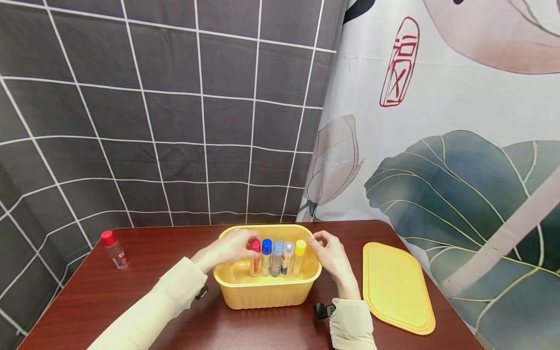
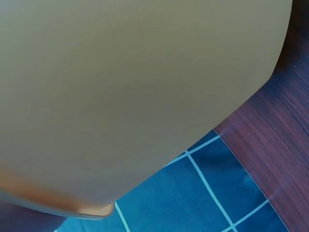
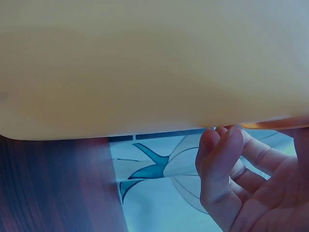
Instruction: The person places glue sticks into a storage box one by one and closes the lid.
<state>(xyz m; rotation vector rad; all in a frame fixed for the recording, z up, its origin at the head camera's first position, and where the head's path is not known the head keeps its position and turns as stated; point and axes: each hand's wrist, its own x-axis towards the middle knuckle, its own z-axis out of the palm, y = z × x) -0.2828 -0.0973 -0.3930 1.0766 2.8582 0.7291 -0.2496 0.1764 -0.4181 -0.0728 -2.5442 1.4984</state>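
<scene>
Five capped tubes [image 1: 277, 262] line up inside the yellow bin [image 1: 267, 295], with open floor [image 1: 235, 273] leftward. Your left hand [image 1: 227, 246] pinches the row's red-capped tube [image 1: 255, 265]; your bent right hand [image 1: 331, 253] meets the right rim [image 1: 321, 268], grip indeterminable.

Both sleeved forearms [image 1: 150, 301] are stretched forward. The left hand [image 1: 231, 247] is turned inward, its fingers drawn together in a pinch; the right hand [image 1: 331, 253] is held opposite, its thumb and fingers bent.
</scene>
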